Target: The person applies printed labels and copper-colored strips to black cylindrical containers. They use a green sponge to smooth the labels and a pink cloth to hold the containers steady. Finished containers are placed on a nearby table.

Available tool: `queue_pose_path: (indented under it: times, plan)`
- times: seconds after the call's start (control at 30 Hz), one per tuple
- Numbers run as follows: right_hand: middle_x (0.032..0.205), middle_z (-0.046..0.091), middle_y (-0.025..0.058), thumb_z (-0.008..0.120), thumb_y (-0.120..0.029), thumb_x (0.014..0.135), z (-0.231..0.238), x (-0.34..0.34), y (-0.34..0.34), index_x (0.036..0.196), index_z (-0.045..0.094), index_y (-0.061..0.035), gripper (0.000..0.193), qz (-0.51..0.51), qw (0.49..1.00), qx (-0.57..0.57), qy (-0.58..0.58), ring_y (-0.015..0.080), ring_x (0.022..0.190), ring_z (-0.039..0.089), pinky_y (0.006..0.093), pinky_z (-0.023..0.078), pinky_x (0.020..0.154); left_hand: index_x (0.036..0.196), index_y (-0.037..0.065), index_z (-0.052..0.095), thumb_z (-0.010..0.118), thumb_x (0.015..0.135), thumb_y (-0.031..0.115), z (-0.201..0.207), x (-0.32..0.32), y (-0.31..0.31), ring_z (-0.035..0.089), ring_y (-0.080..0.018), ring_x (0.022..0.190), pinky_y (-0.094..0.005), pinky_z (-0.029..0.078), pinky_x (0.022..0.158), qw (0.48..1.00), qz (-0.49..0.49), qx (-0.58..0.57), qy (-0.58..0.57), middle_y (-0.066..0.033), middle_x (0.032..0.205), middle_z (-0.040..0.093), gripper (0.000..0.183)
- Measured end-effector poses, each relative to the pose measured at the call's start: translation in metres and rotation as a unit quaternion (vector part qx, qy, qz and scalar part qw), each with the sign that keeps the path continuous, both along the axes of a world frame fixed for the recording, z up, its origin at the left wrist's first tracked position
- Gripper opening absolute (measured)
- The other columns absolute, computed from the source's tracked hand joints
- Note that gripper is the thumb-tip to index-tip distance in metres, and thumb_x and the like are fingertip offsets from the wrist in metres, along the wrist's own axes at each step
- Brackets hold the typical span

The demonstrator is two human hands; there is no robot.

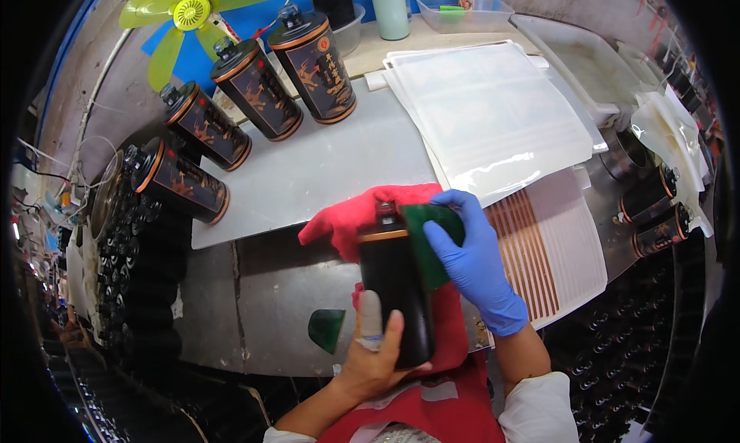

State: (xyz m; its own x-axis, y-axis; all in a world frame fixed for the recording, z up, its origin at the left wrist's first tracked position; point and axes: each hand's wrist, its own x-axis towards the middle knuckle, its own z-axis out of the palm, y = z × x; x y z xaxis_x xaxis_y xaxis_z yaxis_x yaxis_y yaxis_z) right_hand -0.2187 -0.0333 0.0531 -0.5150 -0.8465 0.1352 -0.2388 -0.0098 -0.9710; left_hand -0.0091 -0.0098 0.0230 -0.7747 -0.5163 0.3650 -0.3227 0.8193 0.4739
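Note:
My left hand (pixel 370 358), bare but for a pale cover on one finger, grips the lower part of a black bottle (pixel 389 277) with an orange band at its shoulder. The bottle leans over a red cloth (pixel 335 223), and its visible side is plain. In a blue glove, my right hand (pixel 474 254) is closed on a flat green scraper (pixel 428 242), held against the bottle's right side near the shoulder. A second green scraper (pixel 326 329) lies on the metal table (pixel 208 320) to the left of my left hand.
Several decorated black bottles (pixel 312 69) stand along the grey board's (pixel 339 158) left and far edges. White sheets (pixel 493 119) and a striped decal sheet (pixel 532 250) lie at right. A green-bladed fan (pixel 191 13) is far left. Many dark bottles (pixel 609 350) are packed on both sides.

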Motion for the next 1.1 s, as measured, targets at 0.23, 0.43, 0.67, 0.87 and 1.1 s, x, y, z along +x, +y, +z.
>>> queue_pose_path:
  times: [0.23, 0.43, 0.67, 0.87, 1.1]
  plan:
    - [0.097, 0.058, 0.0065, 0.063, -0.010, 0.083, -0.006, -0.018, 0.042, 0.113, 0.049, -0.0023, 0.034, -0.005, 0.978, 0.052, -0.201, 0.0126, 0.089, 0.057, 0.0254, 0.047, 0.077, 0.137, -0.011, -0.013, 0.077, 0.070, 0.046, -0.014, 0.034, 0.000, 0.042, -0.0421, 0.124, -0.0434, 0.031, 0.105, 0.982, 0.000, 0.182, -0.047, -0.0293, 0.136, 0.036, 0.126]
    - [0.081, 0.058, 0.0025, 0.061, -0.021, 0.085, -0.008, -0.074, 0.145, 0.093, 0.058, -0.0053, 0.018, -0.237, 0.928, -0.024, -0.288, 0.0102, 0.071, 0.055, 0.0211, 0.044, 0.064, 0.141, -0.007, -0.003, 0.071, 0.079, 0.017, -0.026, 0.007, -0.001, 0.054, -0.0339, 0.112, -0.0400, 0.040, 0.097, 0.983, -0.039, 0.161, 0.074, -0.0247, 0.124, 0.050, 0.099]
    - [0.068, 0.052, -0.0005, 0.066, -0.035, 0.085, -0.102, -0.092, 0.270, 0.073, 0.061, -0.0054, 0.032, -0.442, 0.859, 0.193, -0.175, 0.0078, 0.065, 0.046, 0.0225, 0.038, 0.061, 0.141, -0.013, 0.009, 0.074, 0.073, 0.009, -0.022, 0.002, 0.004, 0.058, -0.0361, 0.103, -0.0373, 0.044, 0.090, 0.990, 0.007, 0.096, 0.101, -0.0260, 0.120, 0.052, 0.096]
    - [0.072, 0.054, -0.0005, 0.073, -0.033, 0.079, -0.127, -0.089, 0.232, 0.083, 0.061, -0.0023, 0.033, -0.430, 0.873, 0.160, -0.169, 0.0085, 0.065, 0.046, 0.0236, 0.037, 0.060, 0.140, -0.012, 0.012, 0.077, 0.072, 0.012, -0.019, 0.004, 0.002, 0.058, -0.0365, 0.102, -0.0368, 0.044, 0.089, 0.986, -0.015, 0.117, 0.120, -0.0254, 0.121, 0.052, 0.098]
    - [0.070, 0.055, 0.0001, 0.067, -0.009, 0.075, -0.096, -0.093, 0.260, 0.096, 0.061, -0.0012, 0.023, -0.330, 0.882, 0.143, -0.304, 0.0064, 0.056, 0.048, 0.0190, 0.036, 0.050, 0.142, -0.009, 0.013, 0.077, 0.069, 0.006, -0.021, 0.007, 0.006, 0.059, -0.0363, 0.103, -0.0366, 0.044, 0.089, 0.981, 0.005, 0.140, 0.131, -0.0251, 0.121, 0.053, 0.098]
